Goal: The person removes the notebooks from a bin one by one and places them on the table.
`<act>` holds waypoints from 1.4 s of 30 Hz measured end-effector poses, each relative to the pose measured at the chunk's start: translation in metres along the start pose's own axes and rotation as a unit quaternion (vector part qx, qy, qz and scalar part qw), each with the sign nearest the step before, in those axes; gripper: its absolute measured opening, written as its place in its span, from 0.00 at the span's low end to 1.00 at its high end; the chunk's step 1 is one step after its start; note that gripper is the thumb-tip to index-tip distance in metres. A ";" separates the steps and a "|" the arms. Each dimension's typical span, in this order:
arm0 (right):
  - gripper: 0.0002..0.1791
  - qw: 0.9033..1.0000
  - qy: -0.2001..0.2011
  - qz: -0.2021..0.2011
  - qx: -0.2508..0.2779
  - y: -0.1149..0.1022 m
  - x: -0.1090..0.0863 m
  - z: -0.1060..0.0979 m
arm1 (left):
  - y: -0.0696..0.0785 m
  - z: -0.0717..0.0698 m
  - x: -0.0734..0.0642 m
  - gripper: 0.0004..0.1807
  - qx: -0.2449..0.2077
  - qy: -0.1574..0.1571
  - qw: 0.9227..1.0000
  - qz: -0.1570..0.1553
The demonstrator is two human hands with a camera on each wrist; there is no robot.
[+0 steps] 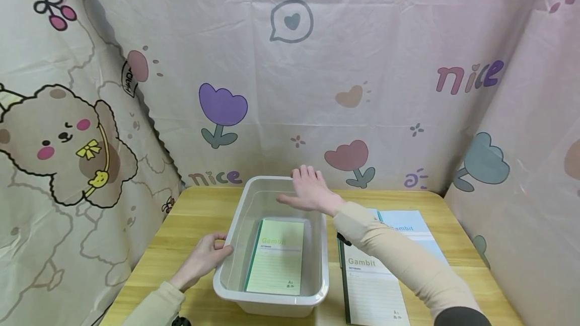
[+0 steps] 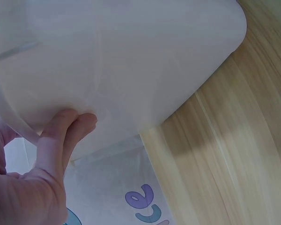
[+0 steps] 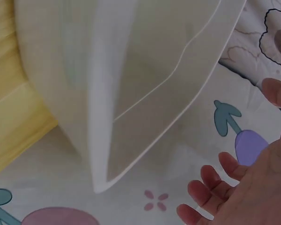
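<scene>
A whitish plastic bin [image 1: 322, 265] stands on the table, and a pale green notebook [image 1: 281, 255] marked Gambit lies flat inside it. My left hand [image 1: 206, 256] grips the bin's left rim, thumb over the edge. In the left wrist view, the fingers of that hand [image 2: 35, 187] press against the bin's outer wall [image 2: 145, 61]. Over the far right corner of the bin reaches my right hand [image 1: 312, 190], palm down with fingers spread. The right wrist view shows this hand [image 3: 248, 187] apart from the bin's rim [image 3: 100, 154], holding nothing.
Right of the bin, a cream notebook [image 1: 373, 286] and a light blue notebook [image 1: 410, 220] lie on the wooden table [image 1: 195, 215], partly hidden under my right forearm. A printed cloth [image 1: 290, 74] hangs behind the table's back edge and at both sides.
</scene>
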State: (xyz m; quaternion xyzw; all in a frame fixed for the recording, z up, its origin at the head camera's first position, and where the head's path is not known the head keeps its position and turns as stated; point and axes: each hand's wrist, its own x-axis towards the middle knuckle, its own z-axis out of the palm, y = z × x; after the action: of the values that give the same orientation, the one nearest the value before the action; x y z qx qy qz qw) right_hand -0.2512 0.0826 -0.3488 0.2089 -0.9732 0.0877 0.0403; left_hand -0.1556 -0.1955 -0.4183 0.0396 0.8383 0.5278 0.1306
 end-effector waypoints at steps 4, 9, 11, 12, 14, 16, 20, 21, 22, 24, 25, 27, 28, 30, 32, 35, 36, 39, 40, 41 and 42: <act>0.41 0.999 -0.032 0.009 -0.008 -0.011 0.012 0.007 | -0.001 -0.001 -0.001 0.26 -0.005 -0.010 1.000 0.006; 0.44 0.998 -0.059 0.024 -0.015 -0.026 0.022 0.014 | -0.001 -0.002 -0.001 0.26 -0.004 -0.010 1.000 0.004; 0.47 0.997 -0.067 0.029 -0.010 -0.031 0.026 0.019 | -0.001 -0.003 -0.001 0.26 -0.003 -0.009 1.000 0.002; 0.48 0.997 -0.070 0.031 -0.007 -0.033 0.028 0.022 | -0.001 -0.003 -0.001 0.26 -0.003 -0.009 1.000 0.002; 0.50 0.997 -0.075 0.033 -0.004 -0.036 0.032 0.027 | -0.001 -0.003 -0.001 0.26 -0.003 -0.009 1.000 0.001; 0.51 0.996 -0.084 0.038 0.000 -0.040 0.035 0.033 | -0.001 -0.003 -0.001 0.27 -0.004 -0.010 1.000 0.001; 0.52 0.995 -0.088 0.049 0.002 -0.044 0.040 0.043 | -0.001 -0.002 -0.001 0.27 -0.007 -0.011 1.000 0.003; 0.52 0.995 -0.088 0.053 0.004 -0.044 0.042 0.046 | -0.001 -0.002 -0.001 0.27 -0.008 -0.013 1.000 0.004; 0.52 0.994 -0.090 0.058 0.005 -0.045 0.044 0.049 | -0.002 -0.002 -0.002 0.27 -0.009 -0.015 1.000 0.006; 0.53 0.993 -0.099 0.066 0.012 -0.045 0.047 0.056 | -0.002 -0.002 -0.002 0.27 -0.011 -0.018 1.000 0.009; 0.54 0.992 -0.103 0.070 0.015 -0.045 0.049 0.060 | -0.002 -0.003 -0.002 0.27 -0.012 -0.020 1.000 0.010; 0.55 0.990 -0.113 0.076 0.020 -0.046 0.052 0.068 | -0.002 -0.003 -0.002 0.27 -0.011 -0.021 1.000 0.011; 0.55 0.990 -0.119 0.078 0.020 -0.047 0.053 0.073 | -0.002 -0.003 -0.002 0.27 -0.010 -0.020 1.000 0.011; 0.56 0.989 -0.118 0.082 0.019 -0.048 0.055 0.082 | -0.002 -0.004 -0.002 0.28 -0.006 -0.017 1.000 0.008; 0.56 0.989 -0.118 0.086 0.013 -0.050 0.057 0.092 | -0.002 -0.004 -0.002 0.28 -0.004 -0.015 1.000 0.006; 0.56 0.990 -0.112 0.090 -0.002 -0.052 0.058 0.107 | -0.002 -0.004 -0.001 0.28 -0.003 -0.014 1.000 0.005; 0.56 0.989 -0.112 0.091 -0.008 -0.053 0.057 0.111 | -0.002 -0.003 -0.001 0.27 -0.003 -0.014 1.000 0.005; 0.55 0.990 -0.104 0.092 -0.023 -0.055 0.053 0.121 | -0.002 -0.003 -0.001 0.27 -0.002 -0.012 1.000 0.006; 0.55 0.990 -0.105 0.092 -0.023 -0.055 0.052 0.124 | -0.002 -0.003 -0.001 0.27 -0.003 -0.013 1.000 0.006; 0.55 0.990 -0.102 0.092 -0.022 -0.055 0.051 0.126 | -0.002 -0.003 -0.001 0.28 -0.003 -0.013 1.000 0.006; 0.55 0.990 -0.103 0.091 -0.021 -0.055 0.050 0.130 | -0.002 -0.003 -0.001 0.28 -0.004 -0.012 1.000 0.006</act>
State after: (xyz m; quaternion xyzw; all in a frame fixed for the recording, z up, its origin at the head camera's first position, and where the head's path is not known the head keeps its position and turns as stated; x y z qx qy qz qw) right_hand -0.2795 -0.0108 -0.4620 0.1269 -0.9887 0.0487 -0.0637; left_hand -0.1550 -0.1988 -0.4184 0.0508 0.8343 0.5315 0.1375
